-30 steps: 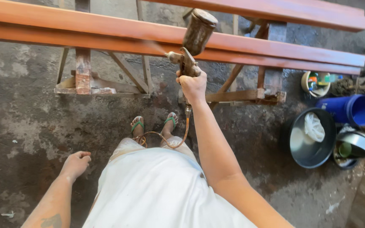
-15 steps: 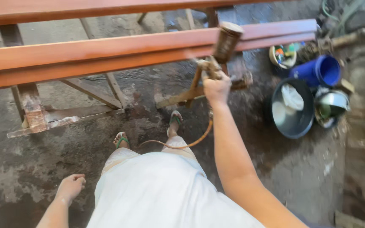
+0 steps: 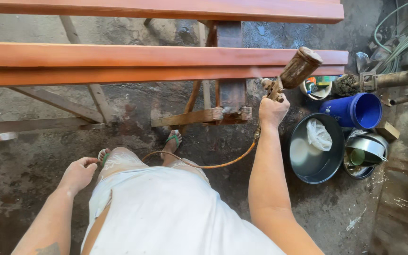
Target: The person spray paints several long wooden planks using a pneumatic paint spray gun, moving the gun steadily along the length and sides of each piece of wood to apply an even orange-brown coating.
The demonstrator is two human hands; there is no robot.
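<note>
A stained, dark concrete floor (image 3: 34, 179) fills the place, and over it run two long orange-red painted beams (image 3: 119, 61) laid side by side on a rough wooden trestle (image 3: 230, 89). By the beams' right end, a round dark metal basin (image 3: 313, 163) sits on the floor with a crumpled white plastic bag (image 3: 318, 134) inside it. Just beyond it a blue plastic bucket (image 3: 355, 111) lies tipped on its side, and a small shiny steel pot (image 3: 367, 150) stands touching the basin's right rim.

The person's right hand (image 3: 272, 111) is wrapped tight around the grip of a paint-crusted brown spray gun with a cup on top (image 3: 293, 73), held at the near beam's right end. A thin orange hose (image 3: 213, 164) trails from the gun across the floor toward the feet. The left hand (image 3: 77, 174) hangs loosely curled, holding nothing, beside the white garment (image 3: 166, 212).
</note>
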